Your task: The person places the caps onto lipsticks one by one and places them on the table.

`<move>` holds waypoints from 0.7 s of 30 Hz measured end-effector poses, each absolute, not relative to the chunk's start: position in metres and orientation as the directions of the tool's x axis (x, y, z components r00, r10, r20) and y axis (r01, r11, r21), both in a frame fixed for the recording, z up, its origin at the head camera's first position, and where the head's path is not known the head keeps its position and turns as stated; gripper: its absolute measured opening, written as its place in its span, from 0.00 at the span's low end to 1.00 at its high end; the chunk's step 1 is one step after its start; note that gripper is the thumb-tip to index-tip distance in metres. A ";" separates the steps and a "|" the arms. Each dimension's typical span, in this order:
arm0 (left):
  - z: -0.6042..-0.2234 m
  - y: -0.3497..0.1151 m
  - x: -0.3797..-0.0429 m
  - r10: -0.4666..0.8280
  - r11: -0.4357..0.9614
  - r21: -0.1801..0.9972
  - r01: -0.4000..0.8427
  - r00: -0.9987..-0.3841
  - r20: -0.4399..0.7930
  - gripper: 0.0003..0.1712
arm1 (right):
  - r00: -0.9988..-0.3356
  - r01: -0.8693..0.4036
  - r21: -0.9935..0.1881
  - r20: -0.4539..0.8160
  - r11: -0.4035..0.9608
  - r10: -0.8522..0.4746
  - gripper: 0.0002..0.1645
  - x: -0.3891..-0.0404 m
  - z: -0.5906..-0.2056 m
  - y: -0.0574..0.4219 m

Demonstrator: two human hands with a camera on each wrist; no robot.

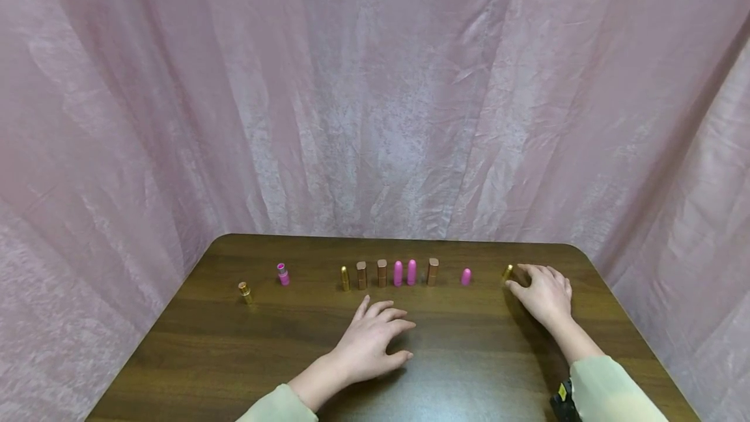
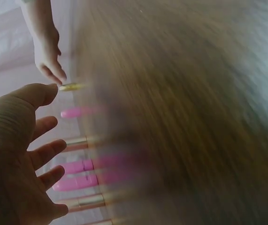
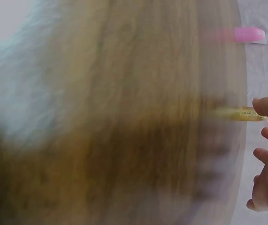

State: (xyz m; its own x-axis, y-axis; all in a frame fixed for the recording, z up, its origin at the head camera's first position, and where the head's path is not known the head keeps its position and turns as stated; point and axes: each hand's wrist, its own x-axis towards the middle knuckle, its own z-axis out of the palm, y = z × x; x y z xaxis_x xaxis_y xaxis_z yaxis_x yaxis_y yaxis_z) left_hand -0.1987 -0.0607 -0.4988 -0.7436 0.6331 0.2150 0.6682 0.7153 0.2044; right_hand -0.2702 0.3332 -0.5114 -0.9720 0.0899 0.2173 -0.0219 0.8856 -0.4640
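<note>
At the right end of the table, a small gold lipstick cap (image 1: 507, 271) stands upright. My right hand (image 1: 545, 293) is beside it, thumb and forefinger spread around it; in the right wrist view the thumb overlaps the gold cap (image 3: 248, 114), and contact is hard to tell. Left of it stands a pink lipstick cap (image 1: 465, 277). My left hand (image 1: 375, 342) hovers over the table with spread fingers, holding nothing. Beyond it stands a row: a gold lipstick (image 1: 345, 278), a bronze lipstick (image 1: 361, 275), another bronze one (image 1: 382, 273), two pink lipsticks (image 1: 405, 273) and a third bronze one (image 1: 432, 271).
On the left side of the brown wooden table (image 1: 193, 357) stand a capless pink lipstick base (image 1: 284, 275) and a capless gold lipstick base (image 1: 245, 292). Pink curtains (image 1: 375, 96) hang behind the table and along its sides.
</note>
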 end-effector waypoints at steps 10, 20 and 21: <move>-0.499 -0.045 -0.197 0.638 0.716 0.202 0.668 -0.744 0.198 0.28 | -0.970 0.002 -0.504 0.209 0.864 0.125 0.33 -0.287 -0.513 0.332; -0.500 -0.044 -0.196 0.644 0.711 0.201 0.674 -0.738 0.200 0.27 | -0.966 0.033 -0.506 0.204 0.862 0.157 0.28 -0.296 -0.516 0.331; -0.500 -0.044 -0.196 0.645 0.711 0.198 0.674 -0.738 0.198 0.27 | -0.966 0.036 -0.511 0.203 0.859 0.161 0.27 -0.297 -0.516 0.331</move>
State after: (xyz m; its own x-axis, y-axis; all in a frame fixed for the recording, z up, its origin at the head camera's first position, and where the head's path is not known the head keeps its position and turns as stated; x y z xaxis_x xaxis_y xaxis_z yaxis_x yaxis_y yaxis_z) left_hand -0.1964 -0.0444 -0.5005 -0.7382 0.6447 0.1985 0.6744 0.7111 0.1985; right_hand -0.2966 0.3309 -0.5158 -0.9658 0.1610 0.2031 0.0356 0.8588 -0.5111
